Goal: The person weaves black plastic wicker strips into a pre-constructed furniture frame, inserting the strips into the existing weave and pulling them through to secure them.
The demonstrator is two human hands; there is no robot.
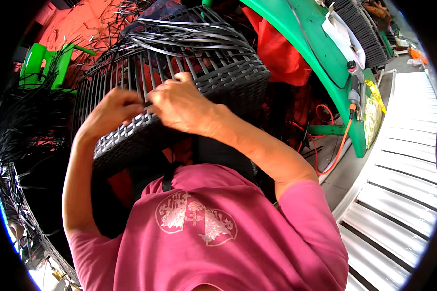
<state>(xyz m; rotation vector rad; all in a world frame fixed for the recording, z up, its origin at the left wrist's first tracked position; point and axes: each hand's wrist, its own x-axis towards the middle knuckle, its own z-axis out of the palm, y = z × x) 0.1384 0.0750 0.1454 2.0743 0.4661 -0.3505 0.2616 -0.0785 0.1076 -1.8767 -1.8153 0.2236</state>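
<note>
Evidently one black woven furniture piece (233, 75) leads the list: located directly in front of the person, beneath and beyond both hands, its near border running just under the fingers. Condition, as judged: part-finished. Done: a close basket weave along the near border and the side below it. Left: the broad face beyond, where bars (144, 82) stand bare with dark gaps between.

Count, in falling order of size:

- Woven furniture piece: one.
- Green table (296, 29): one, right of the piece.
- Green plastic chair (34, 65): one, at the far left, partly hidden.
- White open container (342, 36): one, on the table; contents unclear.
- Hands: two, close together at the woven border. Left hand (111, 109): fingers loosely curled, part-open, motion-blurred; whether they pinch a strip cannot be told. Right hand (179, 104): fingers bent inward, nearly closed, knuckles upward; anything in their hold is concealed.
- Grey hand tool (354, 89): one, at the table's edge, an orange hose attached.
- Loose strips (179, 35): many, dark and glossy, lying across the far bars; too overlapped for a count.
- Bars: more than ten; exact number undetermined.
</note>
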